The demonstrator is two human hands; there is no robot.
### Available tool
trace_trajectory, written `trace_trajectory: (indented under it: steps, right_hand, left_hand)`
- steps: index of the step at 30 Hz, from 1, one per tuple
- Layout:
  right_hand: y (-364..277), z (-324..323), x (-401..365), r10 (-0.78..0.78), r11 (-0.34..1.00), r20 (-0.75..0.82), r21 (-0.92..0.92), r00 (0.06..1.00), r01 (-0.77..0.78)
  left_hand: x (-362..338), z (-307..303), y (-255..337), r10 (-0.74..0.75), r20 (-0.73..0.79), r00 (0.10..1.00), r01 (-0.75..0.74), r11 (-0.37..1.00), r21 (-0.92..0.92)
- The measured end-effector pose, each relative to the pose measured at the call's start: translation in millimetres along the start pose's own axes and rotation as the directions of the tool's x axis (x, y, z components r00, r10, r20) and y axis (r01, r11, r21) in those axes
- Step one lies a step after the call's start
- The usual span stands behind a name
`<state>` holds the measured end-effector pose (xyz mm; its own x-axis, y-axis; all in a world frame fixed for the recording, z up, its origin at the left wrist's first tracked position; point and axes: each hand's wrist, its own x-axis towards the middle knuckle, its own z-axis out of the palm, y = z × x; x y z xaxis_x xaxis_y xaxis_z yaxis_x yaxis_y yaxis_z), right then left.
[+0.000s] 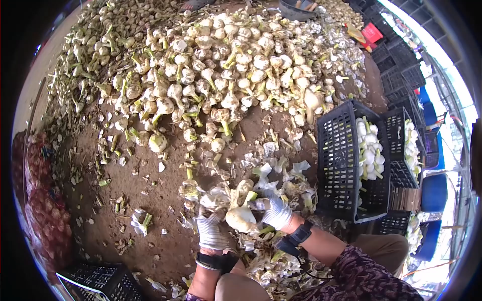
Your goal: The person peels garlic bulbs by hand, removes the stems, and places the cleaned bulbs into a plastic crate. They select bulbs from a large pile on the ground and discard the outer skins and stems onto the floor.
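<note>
Striped work gloves cover both hands, low in the middle of the head view. My right hand (277,213) is closed at the green stem of a large pale garlic bulb (241,219), which hangs tilted between the hands. To its left, my left hand (212,231) has its fingers curled in at loose papery garlic skin (216,198); its fingertips are partly hidden. More garlic bulbs and peeled skins lie just beyond the fingers. Shed skins (273,256) cover the ground beneath the hands and near my knees.
A big heap of garlic (231,65) spreads across the ground ahead. At right stands a black crate (337,165) with peeled white bulbs inside, other crates behind it. Another black crate (100,281) is at lower left, near red mesh sacks (47,215). A dark basin (297,11) sits at the top.
</note>
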<state>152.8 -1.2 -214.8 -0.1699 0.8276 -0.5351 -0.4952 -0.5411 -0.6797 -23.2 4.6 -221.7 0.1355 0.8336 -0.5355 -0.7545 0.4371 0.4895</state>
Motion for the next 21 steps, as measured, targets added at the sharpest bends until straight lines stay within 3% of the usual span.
trace_trajectory:
  steps: [2, 3, 6, 9, 11, 12, 13, 15, 17, 19, 20, 21]
  right_hand:
    - [-1, -6, -4, -0.002, 0.977, 0.008, 0.211, 1.0, 0.0]
    - [-4, -11, -5, 0.097, 0.964, -0.094, 0.256, 0.991, -0.07]
    - [1, -21, 2, 0.059, 0.989, -0.183, 0.146, 0.981, -0.032]
    - [5, -34, 7, 0.099, 0.994, -0.246, -0.023, 0.964, -0.107]
    - [0, -37, 12, 0.208, 0.973, -0.311, 0.161, 0.927, -0.165]
    - [2, -40, 16, 0.245, 0.943, -0.328, 0.298, 0.912, -0.146]
    - [-1, -38, 16, 0.243, 0.945, -0.327, 0.294, 0.913, -0.146]
    - [-10, -33, 10, 0.237, 0.937, -0.283, 0.32, 0.929, -0.141]
    - [-18, -28, 5, 0.234, 0.912, -0.282, 0.395, 0.93, -0.109]
    - [-14, -33, 8, 0.245, 0.897, -0.292, 0.431, 0.924, -0.102]
    - [-9, -33, 10, 0.207, 0.921, -0.291, 0.379, 0.934, -0.086]
    - [-5, -33, 11, 0.212, 0.92, -0.282, 0.38, 0.936, -0.095]
  left_hand:
    - [5, -4, 14, 0.031, -0.121, 0.992, -0.031, 1.0, 0.004]
    - [4, 4, 23, 0.112, -0.137, 0.984, -0.109, 0.994, 0.028]
    - [-6, 13, 33, 0.129, -0.068, 0.989, -0.124, 0.99, 0.073]
    - [-24, 23, 39, 0.054, 0.188, 0.981, -0.036, 0.995, -0.096]
    - [-34, 16, 46, -0.075, 0.296, 0.952, 0.047, 0.994, 0.101]
    - [-34, -2, 43, -0.079, 0.316, 0.945, -0.007, 0.965, 0.262]
    - [-33, -9, 52, -0.14, 0.227, 0.964, 0.03, 0.902, 0.431]
    - [-23, -55, 54, -0.123, 0.139, 0.983, 0.074, 0.946, 0.315]
    - [-33, -51, 73, -0.057, 0.18, 0.982, 0.058, 0.998, -0.001]
    - [-35, -53, 75, -0.043, 0.088, 0.995, 0.037, 0.997, 0.068]
    - [-33, -50, 69, -0.068, 0.068, 0.995, 0.039, 0.931, 0.364]
    - [-31, -43, 62, -0.088, 0.038, 0.995, 0.045, 0.778, 0.626]
